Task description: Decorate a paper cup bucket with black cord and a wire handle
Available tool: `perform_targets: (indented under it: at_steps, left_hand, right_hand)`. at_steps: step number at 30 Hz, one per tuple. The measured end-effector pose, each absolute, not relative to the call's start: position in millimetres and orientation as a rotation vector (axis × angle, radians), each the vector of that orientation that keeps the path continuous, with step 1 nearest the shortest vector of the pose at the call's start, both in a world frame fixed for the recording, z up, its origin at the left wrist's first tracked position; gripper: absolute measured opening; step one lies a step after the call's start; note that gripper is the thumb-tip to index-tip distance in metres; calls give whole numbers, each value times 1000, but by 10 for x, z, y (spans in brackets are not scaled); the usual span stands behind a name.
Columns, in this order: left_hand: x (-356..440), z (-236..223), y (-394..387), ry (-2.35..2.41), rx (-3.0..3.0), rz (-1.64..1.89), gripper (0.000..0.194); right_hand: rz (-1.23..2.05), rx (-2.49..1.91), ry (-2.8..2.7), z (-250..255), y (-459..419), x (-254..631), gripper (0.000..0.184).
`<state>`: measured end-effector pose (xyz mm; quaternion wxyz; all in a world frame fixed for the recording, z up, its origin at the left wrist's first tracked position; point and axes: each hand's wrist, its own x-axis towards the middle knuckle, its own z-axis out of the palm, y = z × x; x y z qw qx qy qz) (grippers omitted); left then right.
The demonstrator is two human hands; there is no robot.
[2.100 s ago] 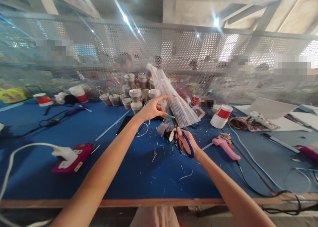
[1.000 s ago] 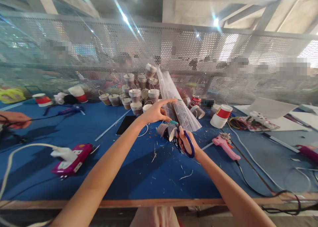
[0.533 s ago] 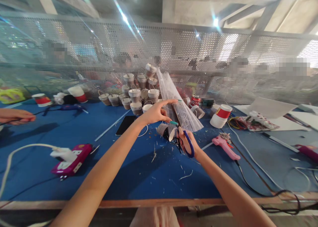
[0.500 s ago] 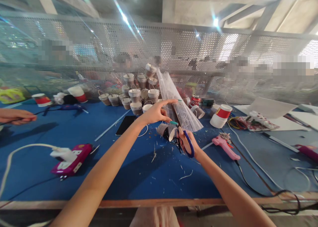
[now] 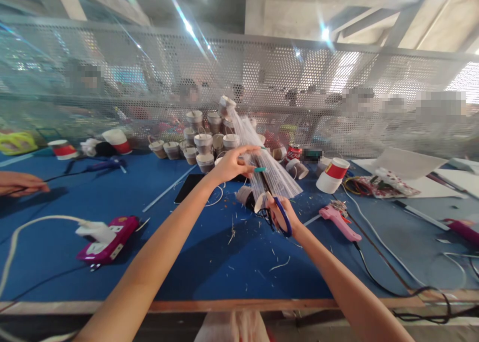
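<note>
My left hand [image 5: 236,163] reaches over a bundle of clear plastic strips [image 5: 282,175], its fingers and thumb closed around the near side. The bundle fans out toward me and leans against stacked small buckets [image 5: 204,143]. In my right hand [image 5: 286,213] is a pair of scissors [image 5: 283,223] with dark blue handles, the fingers wrapped through the loops. Its dark blades point away under the plastic, so whether they are apart is hidden. Just left of the right hand, a small bucket [image 5: 245,196] lies on its side beside a pale round piece [image 5: 261,202].
A pink glue gun [image 5: 342,223] and a red-and-white cup [image 5: 333,175] are at right. A purple power strip [image 5: 108,242] with a white plug lies at left. Another person's hand [image 5: 22,183] rests at the far left edge. A perforated metal screen [image 5: 149,68] stands behind.
My left hand has closed around the plastic bundle, and the bundle has shifted slightly left. My right hand with the scissors has barely moved. The other person's hand has drawn left.
</note>
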<state>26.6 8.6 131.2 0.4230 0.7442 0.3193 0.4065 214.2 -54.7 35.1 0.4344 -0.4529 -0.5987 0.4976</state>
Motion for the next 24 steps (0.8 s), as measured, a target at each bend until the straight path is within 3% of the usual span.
perform_targets:
  at_steps: [11, 24]
  left_hand:
    - [310, 1261, 82, 774, 1927, 963, 64]
    - [354, 1270, 21, 781, 1973, 947, 63]
  right_hand:
    - [1366, -1209, -1359, 376, -550, 2154, 53]
    - [1272, -1184, -1423, 343, -529, 2159, 56]
